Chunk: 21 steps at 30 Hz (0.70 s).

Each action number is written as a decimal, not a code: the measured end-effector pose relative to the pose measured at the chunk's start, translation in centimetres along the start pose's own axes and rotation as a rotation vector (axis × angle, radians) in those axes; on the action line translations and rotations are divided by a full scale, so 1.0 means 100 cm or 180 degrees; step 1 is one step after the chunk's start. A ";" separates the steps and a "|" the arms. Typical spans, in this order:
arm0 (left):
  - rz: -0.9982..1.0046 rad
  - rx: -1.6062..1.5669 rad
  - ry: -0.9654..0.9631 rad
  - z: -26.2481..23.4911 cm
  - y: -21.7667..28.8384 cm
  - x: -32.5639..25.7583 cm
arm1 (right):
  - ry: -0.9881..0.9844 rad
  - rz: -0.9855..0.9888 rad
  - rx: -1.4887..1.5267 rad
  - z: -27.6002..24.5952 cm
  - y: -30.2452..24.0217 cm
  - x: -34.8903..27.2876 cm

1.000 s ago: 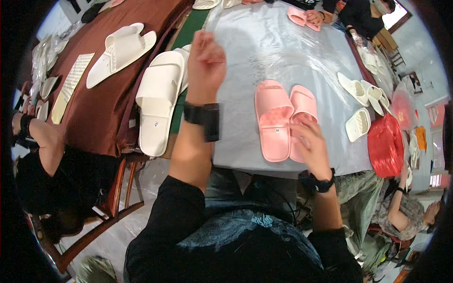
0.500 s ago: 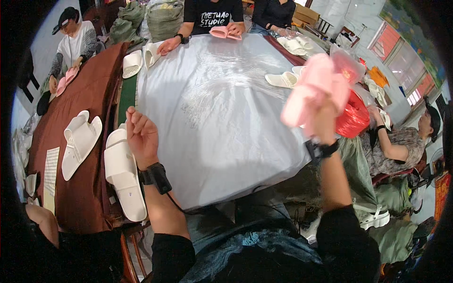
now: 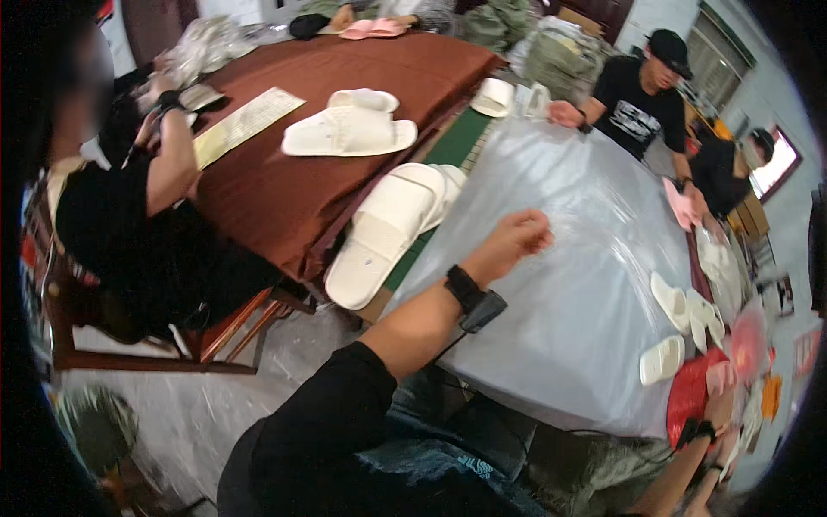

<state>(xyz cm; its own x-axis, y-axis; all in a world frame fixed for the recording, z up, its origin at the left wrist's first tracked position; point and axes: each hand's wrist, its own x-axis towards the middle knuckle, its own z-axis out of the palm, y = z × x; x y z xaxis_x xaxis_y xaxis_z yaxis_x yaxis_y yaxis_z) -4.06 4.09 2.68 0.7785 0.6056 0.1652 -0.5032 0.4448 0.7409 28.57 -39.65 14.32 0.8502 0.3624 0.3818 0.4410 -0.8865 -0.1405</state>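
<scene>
My left hand hovers over the sheet-covered table, its fingers curled together with nothing visible in them. Nearest to it, on the left, a pair of white slippers lies along the table's side. Far to the right, my right hand is small and partly blurred beside a red plastic bag. Pink slippers show at its fingers, which seem closed on them. Next to the bag lie white slippers, with another white pair just beyond.
On the brown-covered table at left lie more white slippers and a paper sheet. A person sits there on a wooden chair. Across from me another person holds a pink slipper. Sacks stand behind.
The view has swung left and tilted. My right hand has gone from above the table's right side to beside the red bag, with the pink slippers. My left hand remains curled.
</scene>
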 end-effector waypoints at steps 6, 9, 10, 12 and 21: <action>-0.0239 0.1096 -0.0898 0.028 -0.023 0.003 | -0.0373 -0.0862 0.2408 0.055 -0.056 -0.018; 0.0192 0.1266 -0.1226 0.033 -0.031 0.000 | -0.1275 -0.1215 0.2564 0.060 -0.167 -0.058; 0.0187 0.1287 -0.1236 0.036 -0.033 -0.001 | -0.1598 -0.1267 0.2830 0.066 -0.196 -0.070; 0.0272 0.1322 -0.1237 0.038 -0.030 -0.007 | -0.2034 -0.1567 0.3541 0.084 -0.250 -0.089; 0.0021 0.0995 -0.0518 0.033 -0.015 -0.011 | -0.3109 -0.0397 0.5432 0.094 -0.333 -0.115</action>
<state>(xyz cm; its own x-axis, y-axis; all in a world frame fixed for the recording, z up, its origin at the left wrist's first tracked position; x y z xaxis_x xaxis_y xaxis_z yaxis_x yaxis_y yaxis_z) -2.94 0.59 3.54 0.8378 0.4835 0.2537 -0.3889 0.2024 0.8987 6.84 -11.56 6.01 0.3761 0.9266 -0.0063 -0.2365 0.0894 -0.9675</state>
